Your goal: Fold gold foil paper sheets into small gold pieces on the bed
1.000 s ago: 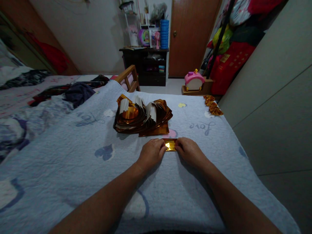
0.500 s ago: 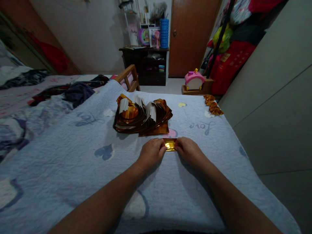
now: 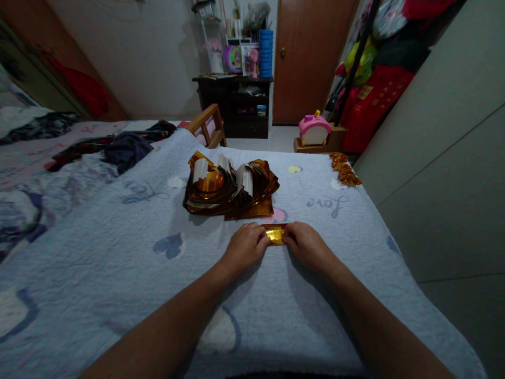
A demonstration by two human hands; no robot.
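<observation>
A small strip of shiny gold foil paper lies on the bed cover between my hands. My left hand grips its left end, thumb near the lower edge and fingers curled over. At the right end, my right hand pinches the strip the same way. Both hands hide the ends of the foil. Just beyond them sits a loose pile of gold foil sheets, bent into curls with pale backs showing. Several crumpled gold foil pieces rest near the far right edge of the cover.
The light blue quilted cover spreads under everything. Dark clothes lie on the bedding at left. Beyond the far edge are a wooden chair, a dark cabinet and a pink toy. A pale panel stands at right.
Both hands keep almost the same place and grip. Slightly more of the foil strip's gold face shows between them. The pile and crumpled pieces have not moved.
</observation>
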